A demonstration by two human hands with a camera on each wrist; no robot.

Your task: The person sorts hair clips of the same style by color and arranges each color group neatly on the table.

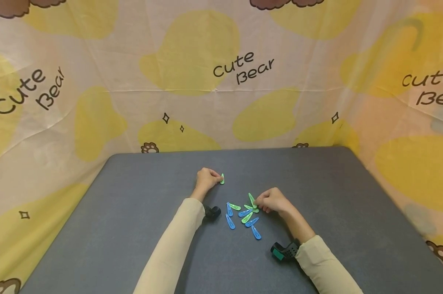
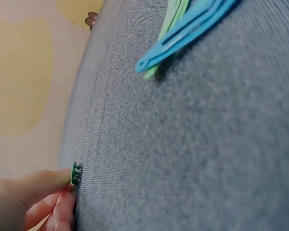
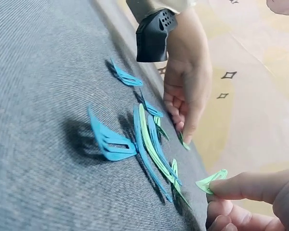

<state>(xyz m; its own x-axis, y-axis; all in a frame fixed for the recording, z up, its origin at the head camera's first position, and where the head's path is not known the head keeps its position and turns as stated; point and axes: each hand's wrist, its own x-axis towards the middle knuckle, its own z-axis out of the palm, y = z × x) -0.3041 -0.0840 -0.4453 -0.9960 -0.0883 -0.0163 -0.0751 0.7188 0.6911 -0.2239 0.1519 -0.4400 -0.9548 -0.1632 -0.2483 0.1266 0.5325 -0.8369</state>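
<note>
We see both hands at work over a grey desk (image 1: 151,175), with small hair clips between them. Our left hand (image 1: 206,179) reaches furthest toward the desk's far edge, its thumb and fingers clamped on a green clip (image 1: 222,179), which stands upright at their tips; we cannot tell whether it touches the desk. Our right hand (image 1: 274,200) is nearer the desk's right edge, and its thumb and fingers pinch another green clip (image 3: 209,181) beside the loose cluster. In the head view this clip overlaps the cluster's far side; we cannot tell whether it touches anything there. The cluster lies on the desk, well apart from the left and right edges: five loose blue clips (image 1: 230,221) and three loose green clips (image 1: 247,217), some crossing one another. We wear pale sleeves (image 1: 173,249), with a black wrist device (image 1: 212,212) on the left arm and another on the right. Beyond the far edge hangs a cream and yellow cloth (image 1: 192,110) printed "Cute Bear".
</note>
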